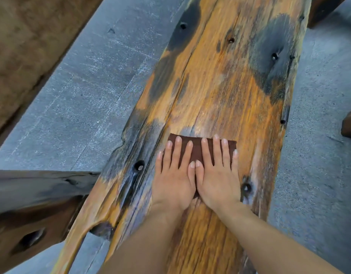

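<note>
Head view: looks down along a long slab (220,91) over a grey floor (81,91).
Far left: another timber (32,220) with 1 hole meets the slab's left edge.
Left hand (173,175): flat, fingers straight, pressing the pad; grasping nothing.
Pad (197,152): brown abrasive sheet, lying mid-slab under both hands, far edge showing past the fingertips.
Right hand (218,175): flat likewise, pressing the pad, thumb touching the left thumb.
Progress: judged partial. Orange grain shows along the middle; dark patches at both edges and farther up look unrubbed, so much is left.
</note>
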### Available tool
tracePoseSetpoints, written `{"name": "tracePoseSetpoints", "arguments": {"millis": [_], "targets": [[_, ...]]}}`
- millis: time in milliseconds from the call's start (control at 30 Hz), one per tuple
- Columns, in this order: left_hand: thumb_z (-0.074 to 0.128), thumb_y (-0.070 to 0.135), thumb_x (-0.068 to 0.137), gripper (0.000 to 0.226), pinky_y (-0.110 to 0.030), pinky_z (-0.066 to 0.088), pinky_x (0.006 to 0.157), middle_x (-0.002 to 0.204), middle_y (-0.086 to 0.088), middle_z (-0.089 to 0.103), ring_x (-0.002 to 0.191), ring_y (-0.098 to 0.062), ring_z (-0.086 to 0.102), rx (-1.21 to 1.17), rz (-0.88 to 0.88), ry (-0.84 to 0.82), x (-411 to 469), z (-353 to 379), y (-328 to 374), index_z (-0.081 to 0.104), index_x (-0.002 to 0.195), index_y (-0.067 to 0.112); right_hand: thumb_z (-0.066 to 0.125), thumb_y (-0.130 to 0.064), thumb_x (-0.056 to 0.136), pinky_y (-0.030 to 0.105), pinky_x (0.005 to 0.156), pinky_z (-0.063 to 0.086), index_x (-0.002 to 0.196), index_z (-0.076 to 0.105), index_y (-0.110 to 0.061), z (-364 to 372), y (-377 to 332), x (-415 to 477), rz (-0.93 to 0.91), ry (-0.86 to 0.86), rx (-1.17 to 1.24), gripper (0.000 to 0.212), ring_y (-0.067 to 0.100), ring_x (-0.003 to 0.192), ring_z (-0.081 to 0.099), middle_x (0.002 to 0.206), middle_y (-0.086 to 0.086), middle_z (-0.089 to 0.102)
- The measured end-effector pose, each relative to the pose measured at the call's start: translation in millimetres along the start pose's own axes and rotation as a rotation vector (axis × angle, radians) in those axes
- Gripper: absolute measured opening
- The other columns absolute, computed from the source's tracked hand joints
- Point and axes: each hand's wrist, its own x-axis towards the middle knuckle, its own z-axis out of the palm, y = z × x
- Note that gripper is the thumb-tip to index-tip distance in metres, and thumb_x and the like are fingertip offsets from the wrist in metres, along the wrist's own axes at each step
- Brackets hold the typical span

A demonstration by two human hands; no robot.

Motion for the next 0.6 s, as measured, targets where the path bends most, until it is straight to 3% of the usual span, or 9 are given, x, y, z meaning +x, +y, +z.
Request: {"name": "tracePoseSetpoints", "arguments": {"millis": [133,267,600], "targets": [[-0.001,0.042,0.100,0.049,-0.032,-0.030,0.107,0.149,0.005,-0.031,0.132,-0.013,-0.040,-0.008,0.042,-0.010,-8.1,-0.7,-14.7,-0.024,0.141,0.032,0.008,-0.044,0.095,0.045,0.117,-0.007,0.150,0.002,-0.024,2.9,-8.3,-9.7,0.002,0.024,-0.005,0.059,0.022,0.146,-0.005,0.159,0.007,0.001],[-0.006,0.044,0.093,0.054,-0.035,-0.022,0.112,0.153,0.003,-0.023,0.138,-0.015,-0.030,0.013,0.106,0.038,11.5,-2.2,-19.8,-0.016,0.145,0.031,0.008,-0.045,0.095,0.043,0.117,-0.009,0.149,-0.001,-0.025,7.2,-10.3,0.8,0.034,0.046,0.005,0.059,0.019,0.146,-0.010,0.158,0.003,-0.004],[0.010,0.040,0.100,0.053,-0.036,-0.015,0.115,0.159,-0.001,-0.013,0.146,-0.019,-0.014,-0.021,0.035,0.117,103.3,-10.3,-1.4,-0.009,0.148,0.031,0.009,-0.044,0.098,0.043,0.117,-0.007,0.151,0.004,-0.023,-9.9,10.0,92.7,0.000,0.065,0.001,0.058,0.019,0.146,-0.009,0.159,0.004,-0.002]]}}
